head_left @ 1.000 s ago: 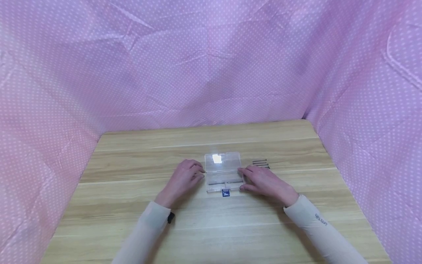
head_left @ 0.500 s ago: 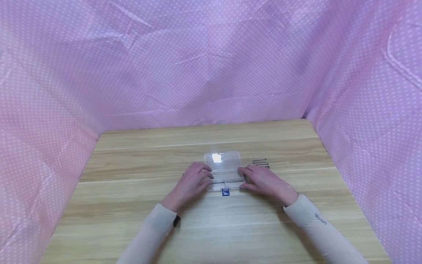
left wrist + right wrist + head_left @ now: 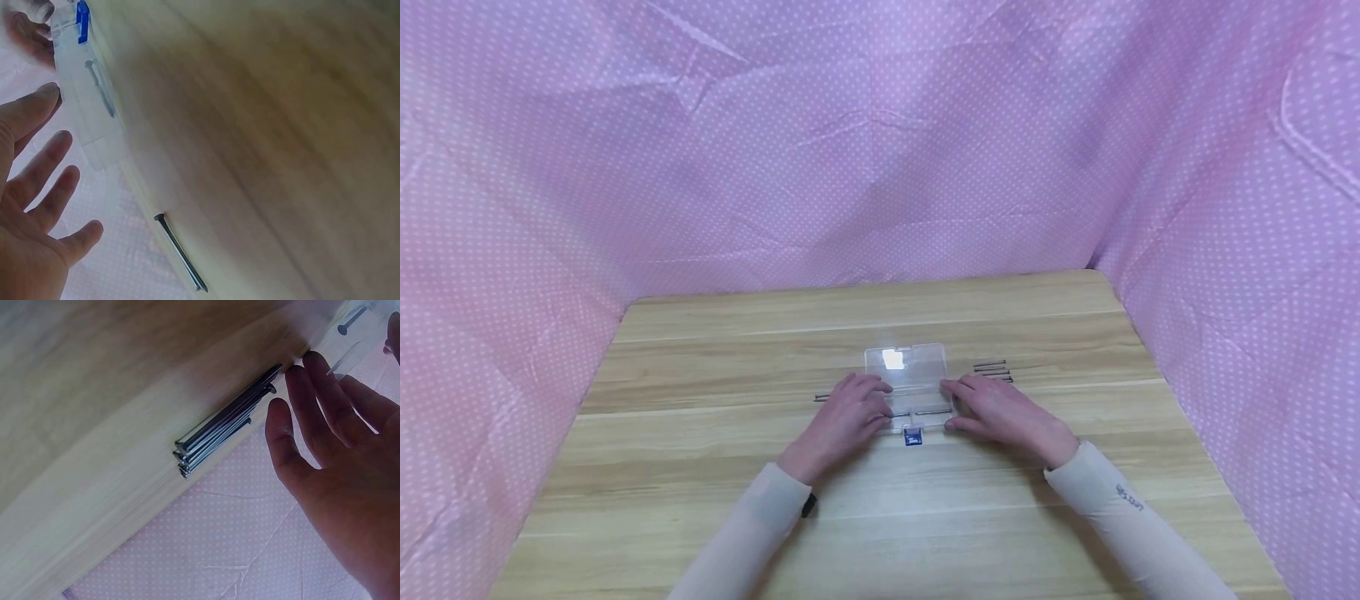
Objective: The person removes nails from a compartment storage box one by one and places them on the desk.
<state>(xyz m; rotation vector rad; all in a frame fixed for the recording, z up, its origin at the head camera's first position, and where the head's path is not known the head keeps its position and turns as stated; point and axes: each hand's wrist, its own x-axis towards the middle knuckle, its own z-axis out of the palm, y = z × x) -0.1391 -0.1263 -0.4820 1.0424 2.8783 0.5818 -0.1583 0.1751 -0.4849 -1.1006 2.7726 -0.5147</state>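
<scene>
A clear plastic box [image 3: 917, 400] lies with its lid [image 3: 921, 362] folded back and a blue latch [image 3: 913, 437] at its front. One nail [image 3: 933, 412] lies in its right compartment, another nail [image 3: 100, 87] in its left. My left hand [image 3: 848, 417] is at the box's left end, fingers spread, the thumb close against the wall in the left wrist view; contact is unclear. At the right end, my right hand [image 3: 1000, 412] rests its thumb and fingertips by the corners, fingers fairly straight. Its exact contact with the box is partly hidden.
Several nails [image 3: 225, 419] lie side by side on the wooden table [image 3: 880, 517], right of the box. Left of it lies at least one nail [image 3: 181, 253], partly covered by my left hand in the head view. Pink dotted cloth [image 3: 880, 167] hangs behind the table and along its sides.
My left hand has moved right, from beside the box to over its left end, uncovering part of a nail on the table. The right hand and the box have stayed put.
</scene>
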